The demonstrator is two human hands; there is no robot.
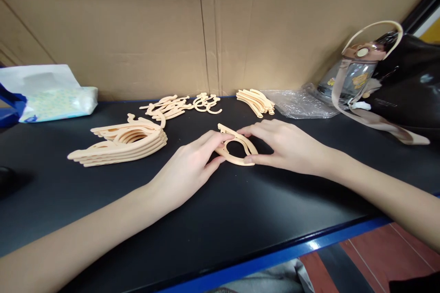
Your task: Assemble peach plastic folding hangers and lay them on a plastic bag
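Both hands grip a cream plastic folding hanger point(237, 160) just above or on the black tabletop; its curved arms form a ring with an opening in the middle. My left hand point(192, 160) pinches its left side between thumb and fingers. Around the right side close the thumb and fingers of my right hand point(285, 146). To the left lies a stack of similar folded hangers point(137, 149), with a hook standing up on top. Behind are a pile of loose hanger arms point(170, 107), several hooks point(206, 101) and a bundle of curved arms point(256, 100).
A clear plastic bag point(302, 103) lies at the back right beside a strapped water bottle point(357, 73) and a black bag point(409, 82). A tissue pack point(58, 98) sits at the back left. Cardboard point(137, 27) lines the back; the table's blue edge point(275, 261) runs in front.
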